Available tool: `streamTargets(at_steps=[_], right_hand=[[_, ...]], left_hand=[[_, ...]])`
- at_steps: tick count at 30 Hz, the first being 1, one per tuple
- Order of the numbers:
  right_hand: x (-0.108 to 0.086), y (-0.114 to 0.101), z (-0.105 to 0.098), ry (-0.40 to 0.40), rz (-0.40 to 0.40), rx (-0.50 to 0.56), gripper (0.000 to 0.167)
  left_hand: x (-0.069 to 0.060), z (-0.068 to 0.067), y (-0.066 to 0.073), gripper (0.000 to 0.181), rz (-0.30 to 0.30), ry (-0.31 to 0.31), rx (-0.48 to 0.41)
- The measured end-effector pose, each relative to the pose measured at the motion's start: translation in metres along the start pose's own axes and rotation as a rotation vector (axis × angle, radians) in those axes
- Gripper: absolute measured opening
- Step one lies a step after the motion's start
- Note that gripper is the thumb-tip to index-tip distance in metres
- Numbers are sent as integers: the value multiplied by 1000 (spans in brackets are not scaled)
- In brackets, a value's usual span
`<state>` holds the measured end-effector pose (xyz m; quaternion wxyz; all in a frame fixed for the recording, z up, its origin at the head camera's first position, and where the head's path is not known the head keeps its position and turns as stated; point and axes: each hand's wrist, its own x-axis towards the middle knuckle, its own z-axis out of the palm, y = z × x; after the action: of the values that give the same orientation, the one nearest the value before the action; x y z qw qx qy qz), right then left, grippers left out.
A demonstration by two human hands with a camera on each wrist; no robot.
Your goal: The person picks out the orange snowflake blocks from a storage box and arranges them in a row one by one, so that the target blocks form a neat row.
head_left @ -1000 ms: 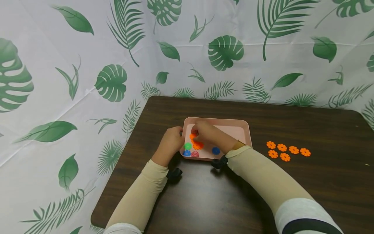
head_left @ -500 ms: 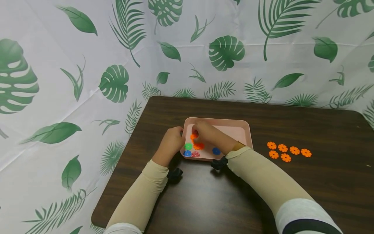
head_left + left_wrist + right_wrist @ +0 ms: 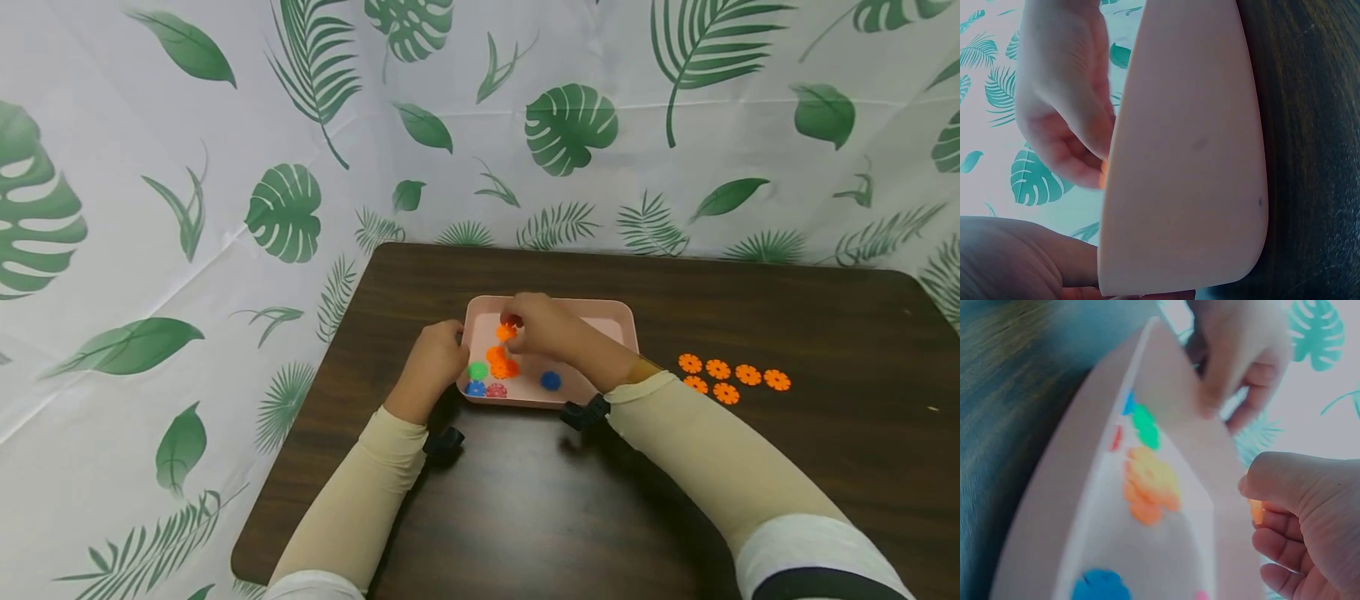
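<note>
Orange notched disc pinched over a pink tray, with more of its kind below and to the side.
The held disc (image 3: 506,332), bright orange with a toothed edge, sits between the thumb and fingers of the right hand (image 3: 547,327), partly covered by them. The pink tray (image 3: 611,317), shallow, rectangular and round-cornered, stands on the dark table (image 3: 570,517), its left end gripped by the left hand (image 3: 433,365). Towards that end, a heap of orange discs (image 3: 501,365) overlaps on the tray floor. Right of the tray, six loose orange discs (image 3: 717,369) lie flat, four behind two.
</note>
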<state>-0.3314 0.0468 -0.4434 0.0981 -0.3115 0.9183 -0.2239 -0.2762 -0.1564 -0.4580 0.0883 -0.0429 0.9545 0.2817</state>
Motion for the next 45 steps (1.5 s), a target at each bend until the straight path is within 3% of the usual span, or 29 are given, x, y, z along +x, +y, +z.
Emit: streamTargets(at_steps=[7,13,22,29,33,39,45], right_hand=[[-34,8,-41,113,9,-2,35],[-69,33,-70,176,145,23,31],[-152,83,-97,225,245,-29,41],[-219,132,-92,211,346,-84,43],[-248,154,-80,207,383,-105,41],[-272,175,-59,210,425,-128,43],[-284,185,-41,213,444,-134,44]], left_hand=[[0,-1,2,42,-36,-21,-22],[-1,-1,2,43,-42,-23,-30],[1,0,0,42,-31,-24,-29],[1,1,0,44,-50,-31,-31],[0,1,0,43,-53,-29,-29],[-1,-1,1,42,-59,-30,-30],[-1,0,1,42,-64,-39,-23]])
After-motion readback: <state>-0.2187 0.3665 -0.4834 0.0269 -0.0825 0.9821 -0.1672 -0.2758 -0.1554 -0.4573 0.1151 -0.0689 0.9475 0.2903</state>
